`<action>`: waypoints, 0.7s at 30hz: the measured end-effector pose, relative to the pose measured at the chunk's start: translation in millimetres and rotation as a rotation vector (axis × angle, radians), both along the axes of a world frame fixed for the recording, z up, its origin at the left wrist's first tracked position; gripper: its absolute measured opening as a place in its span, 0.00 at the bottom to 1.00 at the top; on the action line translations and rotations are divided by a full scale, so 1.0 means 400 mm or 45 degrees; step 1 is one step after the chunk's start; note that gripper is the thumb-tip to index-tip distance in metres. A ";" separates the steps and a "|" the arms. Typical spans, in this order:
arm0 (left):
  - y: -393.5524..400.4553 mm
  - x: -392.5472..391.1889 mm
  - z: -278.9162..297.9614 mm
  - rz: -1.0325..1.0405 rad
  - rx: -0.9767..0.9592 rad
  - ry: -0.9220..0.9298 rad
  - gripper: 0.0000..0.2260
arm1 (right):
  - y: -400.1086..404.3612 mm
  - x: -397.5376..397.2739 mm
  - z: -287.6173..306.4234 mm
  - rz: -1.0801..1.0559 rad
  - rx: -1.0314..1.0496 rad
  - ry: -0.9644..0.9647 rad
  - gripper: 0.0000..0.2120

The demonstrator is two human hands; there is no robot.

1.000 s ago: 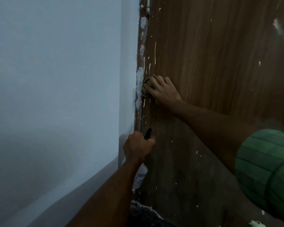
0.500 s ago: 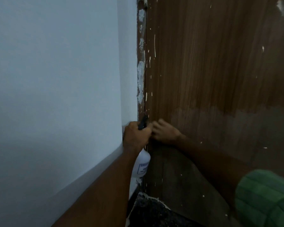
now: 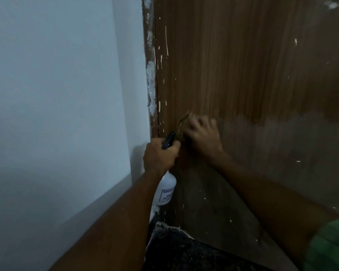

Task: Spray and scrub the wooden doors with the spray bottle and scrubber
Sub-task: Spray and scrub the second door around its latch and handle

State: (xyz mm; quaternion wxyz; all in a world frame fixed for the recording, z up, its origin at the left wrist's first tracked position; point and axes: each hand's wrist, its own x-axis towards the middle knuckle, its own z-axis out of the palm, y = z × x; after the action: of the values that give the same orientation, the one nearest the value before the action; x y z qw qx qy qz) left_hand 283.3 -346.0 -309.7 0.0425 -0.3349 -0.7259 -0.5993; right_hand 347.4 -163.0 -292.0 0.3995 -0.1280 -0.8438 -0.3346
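— So, counting: two hands, one spray bottle (image 3: 165, 189), one scrubber (image 3: 182, 124), one wooden door (image 3: 243, 75)?
— Yes. Left hand (image 3: 159, 156) clenched round bottle neck near door's edge; right hand (image 3: 203, 136), blurred, pressing scrubber on door.

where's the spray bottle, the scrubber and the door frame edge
spray bottle (image 3: 166, 189): head view, on its white body below the left hand
scrubber (image 3: 181, 124): head view, on its blurred fibres against the door
door frame edge (image 3: 151, 89): head view, on the white-smeared strip
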 end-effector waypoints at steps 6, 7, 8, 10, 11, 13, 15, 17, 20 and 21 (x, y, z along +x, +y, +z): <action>0.036 0.019 -0.022 -0.031 0.044 -0.133 0.09 | 0.018 0.063 -0.099 0.126 0.012 -0.007 0.26; 0.040 0.025 -0.019 -0.017 0.039 -0.132 0.10 | 0.034 0.086 -0.162 0.151 0.107 -0.220 0.28; 0.044 0.031 -0.014 -0.006 0.029 -0.104 0.10 | 0.048 0.108 -0.198 0.146 0.167 -0.398 0.28; 0.052 0.046 -0.003 -0.029 0.005 -0.031 0.11 | 0.058 0.132 -0.164 0.161 0.147 -0.422 0.27; 0.056 0.053 0.004 -0.051 0.004 -0.008 0.10 | 0.049 0.130 -0.111 0.168 0.091 -0.263 0.26; 0.066 0.057 0.014 -0.091 0.005 0.028 0.10 | 0.026 0.123 0.024 0.128 -0.087 0.200 0.21; 0.076 0.060 0.018 -0.123 -0.002 0.054 0.10 | 0.018 0.130 0.102 0.073 -0.210 0.459 0.20; 0.082 0.069 0.013 -0.140 -0.017 0.070 0.10 | 0.045 0.158 0.045 0.028 -0.124 0.328 0.21; 0.087 0.083 0.007 -0.159 -0.054 0.103 0.11 | 0.087 0.246 -0.151 0.137 0.123 -0.368 0.24; 0.091 0.087 0.007 -0.162 -0.073 0.130 0.11 | 0.103 0.270 -0.184 0.141 0.177 -0.545 0.24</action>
State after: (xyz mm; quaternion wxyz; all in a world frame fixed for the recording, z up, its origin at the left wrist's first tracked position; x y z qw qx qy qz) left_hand 318.2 -309.7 -307.0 0.0317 -0.4116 -0.7168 -0.5619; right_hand 455.5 -121.8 -365.6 0.2369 0.0202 -0.8899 -0.3892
